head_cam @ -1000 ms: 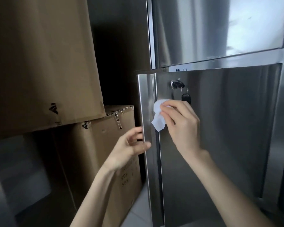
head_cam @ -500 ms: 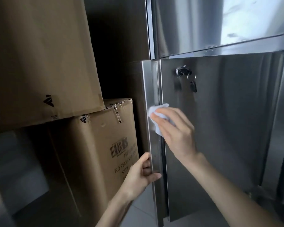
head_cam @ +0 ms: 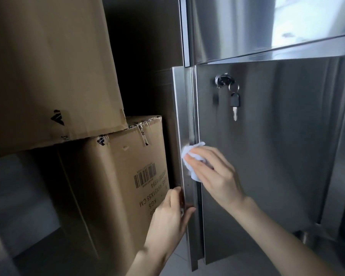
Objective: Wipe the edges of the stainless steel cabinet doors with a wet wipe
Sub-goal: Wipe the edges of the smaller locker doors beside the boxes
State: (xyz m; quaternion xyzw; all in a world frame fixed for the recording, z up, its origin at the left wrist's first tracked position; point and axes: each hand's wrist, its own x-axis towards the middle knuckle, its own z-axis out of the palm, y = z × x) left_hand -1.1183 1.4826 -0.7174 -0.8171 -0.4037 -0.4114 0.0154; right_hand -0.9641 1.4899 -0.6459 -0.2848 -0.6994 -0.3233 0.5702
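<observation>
2 steel doors: lower door (head_cam: 267,156), upper door (head_cam: 237,26) above it. 2 cardboard boxes left of lower door: top box (head_cam: 48,66), btm box (head_cam: 112,192). On lower door: 1 lock (head_cam: 224,80), 1 hanging key (head_cam: 235,103), 1 wet wipe (head_cam: 187,154), 2 hands: left hand (head_cam: 167,220), right hand (head_cam: 217,176).

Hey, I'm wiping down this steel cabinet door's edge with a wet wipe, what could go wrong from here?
The left hand grips the door edge just below the wet wipe, so the right hand wiping downward would likely bump it. The key hangs loose from the lock; jolting the door may knock it against the steel. The cardboard box stands close beside the door and could block it.
</observation>
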